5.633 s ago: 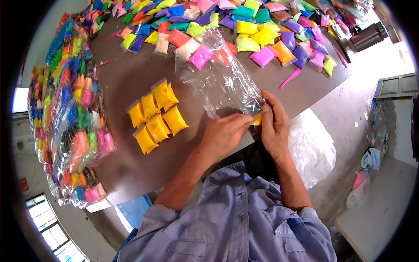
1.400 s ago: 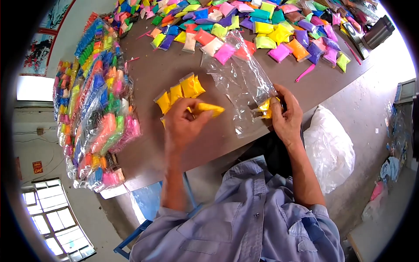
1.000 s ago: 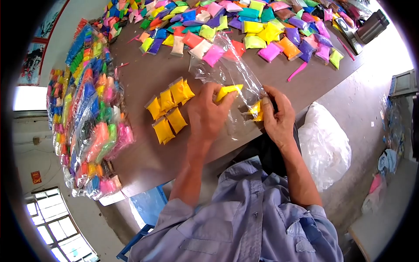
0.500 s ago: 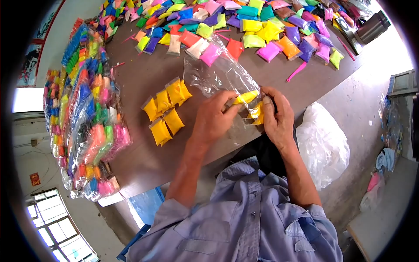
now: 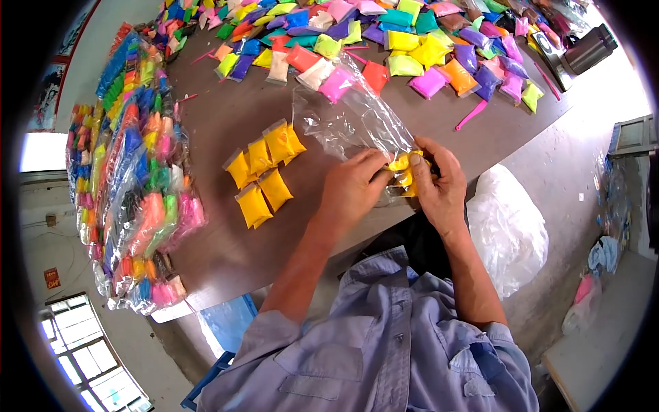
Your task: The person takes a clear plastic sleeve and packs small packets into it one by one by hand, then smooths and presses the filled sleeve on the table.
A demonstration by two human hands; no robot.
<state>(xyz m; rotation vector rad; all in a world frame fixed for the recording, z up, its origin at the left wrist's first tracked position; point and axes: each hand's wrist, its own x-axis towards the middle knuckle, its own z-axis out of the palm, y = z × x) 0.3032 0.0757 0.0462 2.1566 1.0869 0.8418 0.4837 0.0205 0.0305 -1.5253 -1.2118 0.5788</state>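
My right hand (image 5: pixel 441 187) is closed on a clear plastic bag (image 5: pixel 353 118) with small yellow packets (image 5: pixel 405 166) at its near end. My left hand (image 5: pixel 353 187) meets it from the left, its thumb and forefinger closed at the left end of a yellow packet; the fingertips are partly hidden. The rest of the bag stretches away over the table, crumpled and see-through. Left of my left hand lies a small group of yellow-orange packets (image 5: pixel 261 156), several of them side by side and partly overlapping.
A big heap of coloured packets (image 5: pixel 412 51) covers the table's far side. Filled clear bags (image 5: pixel 147 185) are piled along the left edge. Pink plastic sticks (image 5: pixel 471 115) lie about. A dark cup (image 5: pixel 590 49) stands far right. A white plastic bag (image 5: pixel 508 230) sits beside the table.
The yellow packet by my left fingers has moved down and right, in against the other yellow ones at my right hand. My left hand has shifted right with it.
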